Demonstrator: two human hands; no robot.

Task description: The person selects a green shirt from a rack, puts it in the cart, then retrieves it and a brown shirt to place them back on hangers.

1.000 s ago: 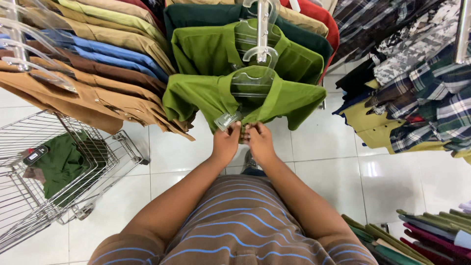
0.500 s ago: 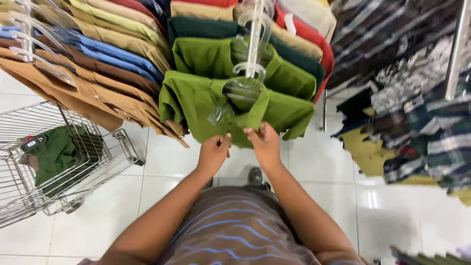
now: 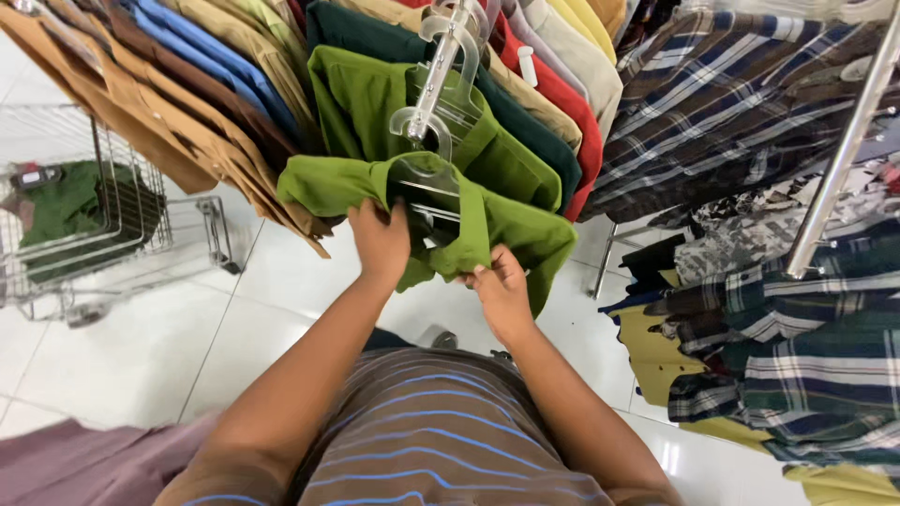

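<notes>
Both hands are on the front olive-green shirt (image 3: pixel 487 225), the left hand (image 3: pixel 380 239) with fingers clenched on its collar beside the clear hanger (image 3: pixel 427 178), the right hand (image 3: pixel 502 290) pinching the front edge, the shirt not yet off the rack, the wire cart (image 3: pixel 112 234) well left.

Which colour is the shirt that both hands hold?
Light green shirt, on a clear hanger; seen in the head view.

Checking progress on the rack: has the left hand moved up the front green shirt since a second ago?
Yes. The left hand has risen from the hem of the front green shirt to beside its clear hanger.
</notes>
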